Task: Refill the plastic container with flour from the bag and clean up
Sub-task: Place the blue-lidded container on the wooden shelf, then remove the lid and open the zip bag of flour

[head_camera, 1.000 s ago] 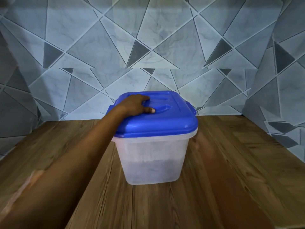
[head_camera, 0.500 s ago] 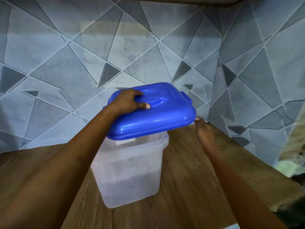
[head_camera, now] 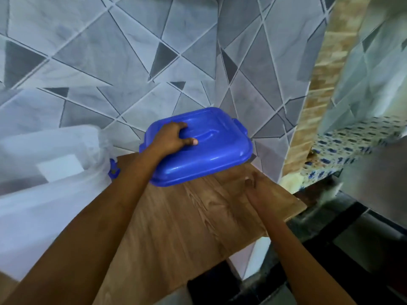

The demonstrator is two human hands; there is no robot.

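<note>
Gripping the raised handle of the blue lid (head_camera: 204,146), the left hand (head_camera: 170,139) has its fingers (head_camera: 182,126) clenched around it, thumb on the near side. The lid is tilted, low over the far end of the wooden tabletop (head_camera: 187,227) near the tiled wall (head_camera: 110,62); whether it touches the wood cannot be told. The plastic container (head_camera: 44,177), blurred, stands open at the left edge. The right hand (head_camera: 255,190) hovers over the tabletop's right side, blurred, fingers loosely released and grasping nothing.
</note>
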